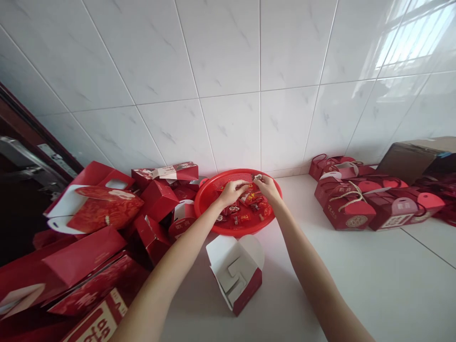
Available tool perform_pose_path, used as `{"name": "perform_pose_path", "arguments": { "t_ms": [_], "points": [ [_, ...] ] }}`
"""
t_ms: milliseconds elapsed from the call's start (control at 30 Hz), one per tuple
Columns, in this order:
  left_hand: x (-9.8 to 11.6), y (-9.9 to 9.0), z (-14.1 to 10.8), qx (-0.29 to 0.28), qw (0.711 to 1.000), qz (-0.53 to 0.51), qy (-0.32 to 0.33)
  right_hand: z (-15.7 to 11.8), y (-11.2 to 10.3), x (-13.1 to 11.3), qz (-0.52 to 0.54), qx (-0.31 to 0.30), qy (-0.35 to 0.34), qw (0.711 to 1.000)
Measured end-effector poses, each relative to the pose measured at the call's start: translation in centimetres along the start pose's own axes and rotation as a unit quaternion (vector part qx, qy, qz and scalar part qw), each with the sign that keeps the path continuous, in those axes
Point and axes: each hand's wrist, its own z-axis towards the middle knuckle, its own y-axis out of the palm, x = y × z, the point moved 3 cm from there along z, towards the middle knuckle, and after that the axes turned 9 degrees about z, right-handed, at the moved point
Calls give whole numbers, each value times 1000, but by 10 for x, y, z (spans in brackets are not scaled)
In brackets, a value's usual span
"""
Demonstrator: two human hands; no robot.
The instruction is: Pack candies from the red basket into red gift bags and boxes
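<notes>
A round red plastic basket (200,205) holds several small candies in shiny red wrappers (244,218). Over its left part is my left hand (232,193), its fingers bent together just above the candies; whatever they hold, if anything, is hidden. My right hand (268,187) pinches a small wrapped candy (257,177) near the basket's back right rim. In front of the basket stands an open red gift box (248,290). Its white inside shows, with the folded bottom flaps visible and the lid flaps spread.
Red boxes (96,251) lie in a loose pile at the left, some open. On the right, several closed red gift boxes (351,204) with cord handles stand grouped on the white tabletop (359,266). Behind them is a brown carton (406,159). A tiled wall (231,123) borders the back.
</notes>
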Motion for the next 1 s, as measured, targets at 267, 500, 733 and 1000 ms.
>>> {"name": "perform_pose_path", "arguments": {
  "t_ms": [267,500,733,1000],
  "points": [
    [-8,-7,-2,46,996,-69,-25,-16,8,-15,72,-82,88,990],
    [-11,-4,0,-25,993,-13,-114,-14,7,-16,103,-75,77,989],
    [-22,0,-22,-270,936,126,-188,-8,3,-14,115,-15,59,992],
    [-25,8,-27,-312,904,215,-199,-11,4,-14,113,-2,61,992]
  ]
}}
